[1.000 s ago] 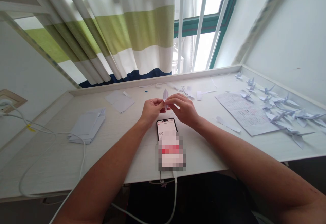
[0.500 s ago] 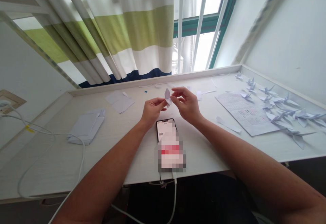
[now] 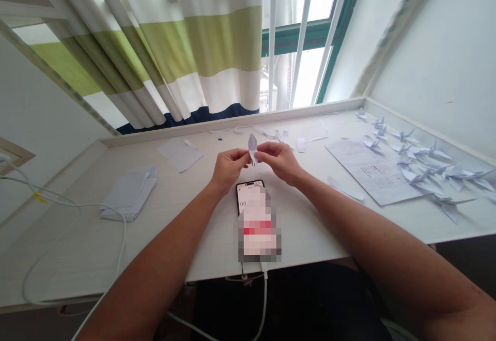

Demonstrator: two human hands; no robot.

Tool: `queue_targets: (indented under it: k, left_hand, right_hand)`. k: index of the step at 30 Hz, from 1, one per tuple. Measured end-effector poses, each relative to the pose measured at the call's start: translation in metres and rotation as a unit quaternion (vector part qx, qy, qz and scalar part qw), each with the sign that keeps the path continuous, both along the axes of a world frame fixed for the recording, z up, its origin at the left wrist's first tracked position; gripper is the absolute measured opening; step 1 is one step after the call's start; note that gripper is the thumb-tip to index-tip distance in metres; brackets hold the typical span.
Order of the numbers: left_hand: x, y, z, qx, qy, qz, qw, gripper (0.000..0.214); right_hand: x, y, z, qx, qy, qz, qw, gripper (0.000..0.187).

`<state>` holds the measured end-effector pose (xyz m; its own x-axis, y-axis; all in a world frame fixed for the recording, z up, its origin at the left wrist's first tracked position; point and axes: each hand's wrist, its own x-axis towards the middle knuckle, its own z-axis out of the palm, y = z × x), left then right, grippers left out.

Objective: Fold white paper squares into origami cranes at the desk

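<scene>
A small, pale folded paper piece (image 3: 252,148) stands upright between my two hands above the white desk (image 3: 194,212). My left hand (image 3: 227,169) pinches its lower left side with closed fingers. My right hand (image 3: 279,160) pinches its right side, fingers curled. Just below the hands a phone (image 3: 253,212) lies flat on the desk with its screen lit.
Several folded paper cranes (image 3: 418,163) lie along the right edge beside a printed sheet (image 3: 368,170). A stack of cut paper (image 3: 129,194) sits at the left, loose paper squares (image 3: 180,155) and scraps lie further back. A white cable (image 3: 77,217) loops over the left desk. Curtain and barred window stand behind.
My right hand rose off the paper piece half a second ago and has now come back down to pinch its right side; the paper stands upright again. The view shifted slightly.
</scene>
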<state>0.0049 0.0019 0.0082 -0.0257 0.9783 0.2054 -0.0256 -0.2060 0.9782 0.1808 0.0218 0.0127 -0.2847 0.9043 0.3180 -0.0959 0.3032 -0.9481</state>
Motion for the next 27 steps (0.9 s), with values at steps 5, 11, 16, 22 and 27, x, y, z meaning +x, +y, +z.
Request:
queue_targets:
  k: [5, 11, 16, 22, 27]
  left_hand:
    - [-0.0028, -0.0023, 0.004, -0.016, -0.033, -0.068, 0.997, 0.027]
    - [-0.0036, -0.0025, 0.0027, -0.002, -0.003, -0.06, 0.998, 0.035]
    - [-0.0023, -0.0008, -0.0002, -0.001, -0.001, -0.067, 0.998, 0.042]
    - [-0.0022, -0.0009, 0.0006, 0.007, -0.001, -0.073, 0.997, 0.044]
    - [-0.0032, -0.0009, 0.0017, 0.016, 0.018, -0.062, 0.998, 0.045]
  right_hand:
    - [0.0024, 0.0037, -0.0033, 0.01, 0.0, -0.023, 1.0, 0.035]
    - [0.0036, 0.0063, -0.0074, 0.006, 0.016, -0.01, 1.0, 0.042]
    - [0.0046, 0.0061, -0.0063, -0.01, 0.03, 0.012, 0.999, 0.043]
    - [0.005, 0.0059, -0.0061, -0.003, 0.009, 0.006, 1.0, 0.045]
    - [0.0045, 0.0074, -0.008, 0.025, -0.015, -0.016, 0.999, 0.043]
